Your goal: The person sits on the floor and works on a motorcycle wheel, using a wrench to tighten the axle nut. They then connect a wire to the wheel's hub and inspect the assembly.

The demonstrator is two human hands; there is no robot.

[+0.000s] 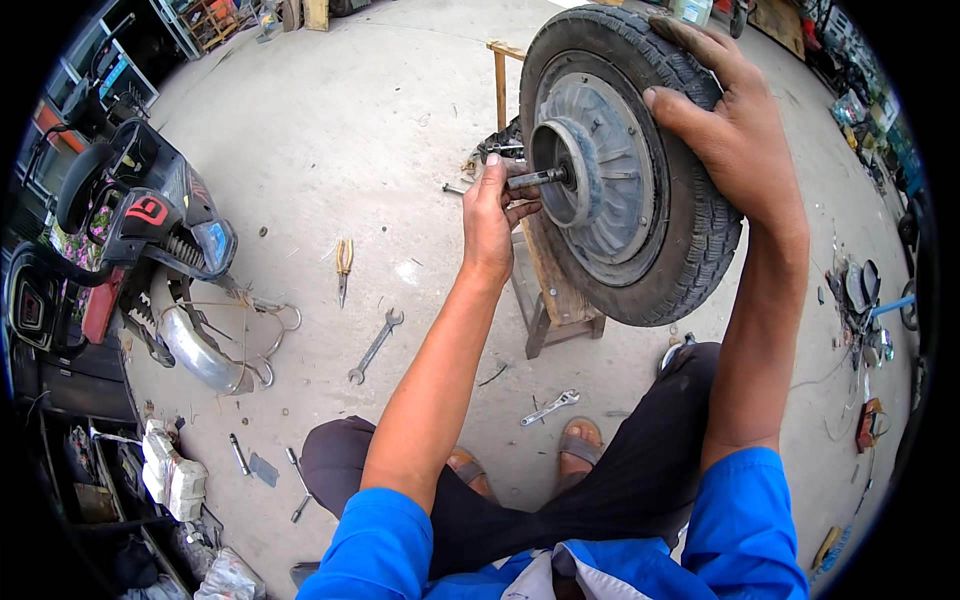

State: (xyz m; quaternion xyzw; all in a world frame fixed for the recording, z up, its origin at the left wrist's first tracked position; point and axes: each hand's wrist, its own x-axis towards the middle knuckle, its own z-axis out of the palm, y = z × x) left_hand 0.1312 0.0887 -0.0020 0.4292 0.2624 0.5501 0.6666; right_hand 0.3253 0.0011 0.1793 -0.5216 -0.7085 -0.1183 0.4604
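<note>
A wheel with a black treaded tire (690,250) and a ribbed grey metal hub (610,220) is held up in front of me, above a wooden stand (560,315). My left hand (490,205) has its fingers closed around the metal axle (540,178) that sticks out of the hub's centre, with the thumb raised beside it. My right hand (725,135) grips the tire at its upper right, thumb on the sidewall and fingers over the tread. Dark items partly hidden behind the wheel lie by the stand.
On the floor lie pliers (343,270), a spanner (375,345), an adjustable wrench (548,408) and a cross-shaped socket wrench (300,485). At left are scooter body parts (150,230), a curved silver guard (210,350) and a black compartmented box (75,480). Assorted hardware (865,300) lies at right.
</note>
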